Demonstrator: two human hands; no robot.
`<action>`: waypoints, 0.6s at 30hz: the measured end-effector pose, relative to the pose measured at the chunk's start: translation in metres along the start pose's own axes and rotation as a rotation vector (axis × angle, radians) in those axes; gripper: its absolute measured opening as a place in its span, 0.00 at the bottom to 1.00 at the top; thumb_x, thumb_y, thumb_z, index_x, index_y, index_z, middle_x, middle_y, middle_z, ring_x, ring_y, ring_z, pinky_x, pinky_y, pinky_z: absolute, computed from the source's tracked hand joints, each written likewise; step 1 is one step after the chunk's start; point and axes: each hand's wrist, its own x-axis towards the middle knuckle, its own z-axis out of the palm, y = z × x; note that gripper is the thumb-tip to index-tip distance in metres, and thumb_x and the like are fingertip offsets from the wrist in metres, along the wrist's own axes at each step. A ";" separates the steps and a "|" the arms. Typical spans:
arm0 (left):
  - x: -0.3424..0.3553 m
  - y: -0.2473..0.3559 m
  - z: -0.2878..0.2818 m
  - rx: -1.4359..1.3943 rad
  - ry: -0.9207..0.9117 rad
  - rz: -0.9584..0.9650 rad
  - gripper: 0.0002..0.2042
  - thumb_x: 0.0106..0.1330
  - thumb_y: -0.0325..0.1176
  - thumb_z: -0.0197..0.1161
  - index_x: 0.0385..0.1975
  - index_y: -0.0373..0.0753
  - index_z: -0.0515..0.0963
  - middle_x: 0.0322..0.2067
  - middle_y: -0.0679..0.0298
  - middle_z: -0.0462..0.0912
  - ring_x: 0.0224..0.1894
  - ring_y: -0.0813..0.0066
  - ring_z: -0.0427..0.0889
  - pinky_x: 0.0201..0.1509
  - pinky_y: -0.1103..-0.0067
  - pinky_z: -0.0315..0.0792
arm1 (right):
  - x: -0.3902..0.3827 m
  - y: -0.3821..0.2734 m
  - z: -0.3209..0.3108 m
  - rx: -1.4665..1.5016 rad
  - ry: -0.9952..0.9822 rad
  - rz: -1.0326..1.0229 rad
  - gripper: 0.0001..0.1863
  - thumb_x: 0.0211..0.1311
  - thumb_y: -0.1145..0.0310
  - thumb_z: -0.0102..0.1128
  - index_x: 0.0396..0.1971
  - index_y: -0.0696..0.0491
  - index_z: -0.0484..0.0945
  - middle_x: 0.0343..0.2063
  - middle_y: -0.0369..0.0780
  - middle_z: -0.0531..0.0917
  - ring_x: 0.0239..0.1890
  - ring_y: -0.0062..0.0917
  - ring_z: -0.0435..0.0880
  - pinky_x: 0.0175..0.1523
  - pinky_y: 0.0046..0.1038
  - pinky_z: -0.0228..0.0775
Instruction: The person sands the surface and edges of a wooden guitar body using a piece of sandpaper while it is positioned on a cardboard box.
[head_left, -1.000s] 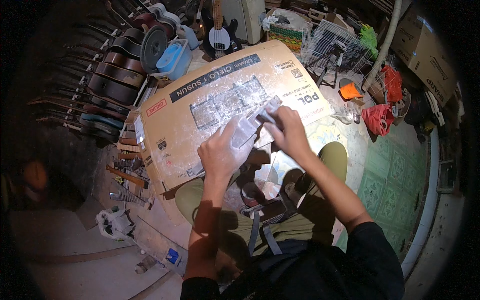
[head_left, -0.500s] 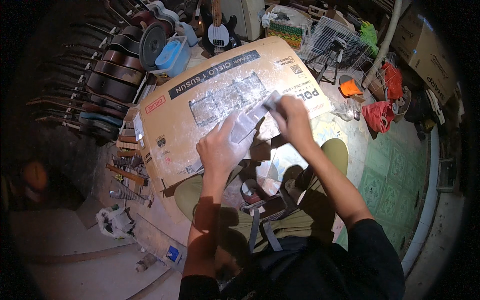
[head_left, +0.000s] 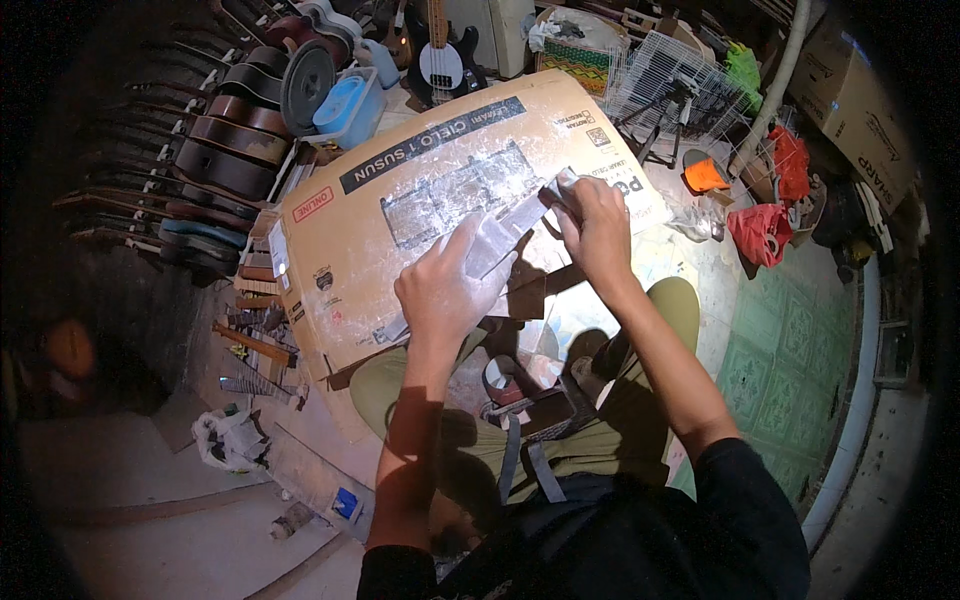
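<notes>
My left hand [head_left: 440, 295] is closed round a long, flat, greyish piece [head_left: 492, 243] coated in pale dust; its kind is not clear. This piece slants up to the right above a cardboard sheet [head_left: 330, 240]. At its far right end, my right hand [head_left: 600, 225] pinches a small pale folded pad [head_left: 566, 181], perhaps sandpaper, against or just beside the piece. The fingers partly hide the pad, so contact is hard to tell. White dust covers my left fingers and the middle of the cardboard, which lies in front of me by my knees.
Guitar bodies [head_left: 235, 137] stand in a row at the far left, near a tub with blue bowls [head_left: 340, 105]. A dark bass guitar [head_left: 440, 65] is behind the cardboard. A wire cage [head_left: 670, 75], a tripod [head_left: 675, 105] and red bags [head_left: 757, 233] are at the right.
My right hand has shifted a little to the right along the piece, with the pale pad in its fingers. My left hand stays almost where it was.
</notes>
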 end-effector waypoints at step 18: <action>-0.002 -0.010 0.006 -0.085 0.116 0.034 0.26 0.52 0.46 0.78 0.53 0.50 0.85 0.31 0.57 0.88 0.30 0.52 0.88 0.32 0.64 0.80 | -0.025 -0.023 -0.001 0.185 -0.160 -0.074 0.16 0.57 0.69 0.69 0.46 0.50 0.79 0.46 0.44 0.82 0.46 0.43 0.78 0.49 0.45 0.72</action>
